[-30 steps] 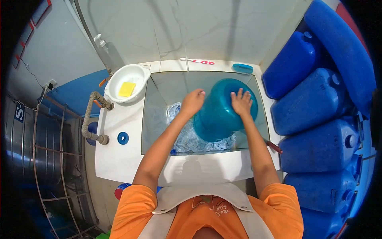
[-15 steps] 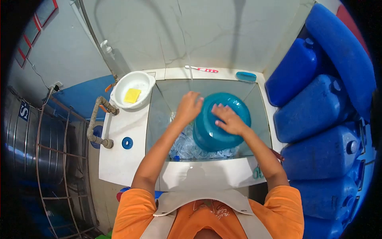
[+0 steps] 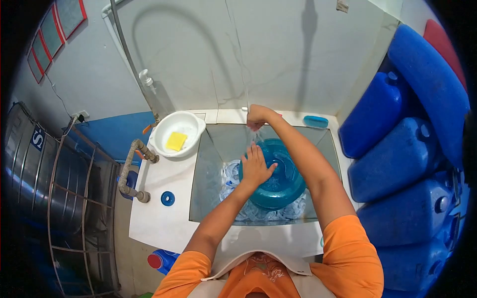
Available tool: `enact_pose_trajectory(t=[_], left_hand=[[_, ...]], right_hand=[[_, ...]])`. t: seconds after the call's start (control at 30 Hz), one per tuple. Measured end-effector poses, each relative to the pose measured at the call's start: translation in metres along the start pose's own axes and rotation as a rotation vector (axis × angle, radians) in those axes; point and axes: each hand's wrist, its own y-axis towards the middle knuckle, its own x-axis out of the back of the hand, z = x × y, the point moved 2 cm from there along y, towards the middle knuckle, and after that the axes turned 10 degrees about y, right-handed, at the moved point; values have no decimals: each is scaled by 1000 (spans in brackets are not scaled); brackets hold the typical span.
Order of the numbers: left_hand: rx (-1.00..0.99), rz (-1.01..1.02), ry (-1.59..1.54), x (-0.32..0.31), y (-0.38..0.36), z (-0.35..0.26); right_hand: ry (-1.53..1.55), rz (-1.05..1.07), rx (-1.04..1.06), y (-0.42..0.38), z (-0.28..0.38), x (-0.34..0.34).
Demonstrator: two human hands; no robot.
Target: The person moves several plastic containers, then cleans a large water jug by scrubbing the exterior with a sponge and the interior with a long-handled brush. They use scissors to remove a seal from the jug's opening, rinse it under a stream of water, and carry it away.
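A large round teal water jug (image 3: 278,186) sits in the glass-walled sink (image 3: 203,179), its wet round end with a sunken middle facing up. My left hand (image 3: 257,166) lies on the jug's upper left side, fingers spread. Beyond the jug, my right hand (image 3: 262,116) is at the thin falling water, its fingers curled down; whether anything is in them is hidden. Water splashes below this hand. Behind it on the back ledge lies a toothbrush (image 3: 244,109), mostly covered by the hand. Clear plastic pieces (image 3: 231,174) lie on the sink bottom around the jug.
A white basin (image 3: 166,121) with a yellow sponge (image 3: 176,141) stands on the left counter, near a pump bottle (image 3: 154,89), a blue ring (image 3: 168,198) and a pipe (image 3: 130,169). A teal brush (image 3: 316,121) lies on the back ledge. Blue jerrycans (image 3: 382,154) are stacked at right.
My right hand has left the jug and moved up to the falling water, its fingers now curled. My left hand has come down onto the jug. The view has tilted upward.
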Motion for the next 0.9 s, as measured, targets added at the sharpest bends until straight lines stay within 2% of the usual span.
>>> enact_pose_trajectory(t=[0.07,0.2,0.27,0.3,0.33,0.37,0.43,0.57,0.6,0.63,0.7,0.77,0.83,0.9], left_hand=[[39,49,-23,14,9,4],[122,188,-91,18,37,24],[100,159,-81,-12,53,36],[4,78,-72,-35,62,43],[-92,-3,-62,-31,67,45],[-100,-6,-60,-29,72,47],[-87,216,-153,-25,71,50],[-83,177,-152,-13,73,52],[-62,189,-245,-12,76,53],[-41,204,-339,-13,77,53],[-16,183,-314,-18,70,37],[13,169,-281,-12,60,15],[81,244,-128,13,43,-12],[51,282,-153,13,30,-25]], right_hand=[[407,-8,-321,-15,8,4],[434,124,-337,-15,10,10],[410,118,-362,-22,22,16],[418,113,-365,-20,22,15],[431,120,-345,-18,23,14],[440,125,-324,-17,22,17],[496,115,-321,-18,21,17],[575,95,-302,-23,24,18],[574,94,-300,-23,25,17],[587,72,-276,-22,25,15],[592,50,-256,-26,21,12],[727,-136,-219,-36,19,7],[-667,-41,237,-39,-13,-16],[202,-393,-329,-127,-4,-37]])
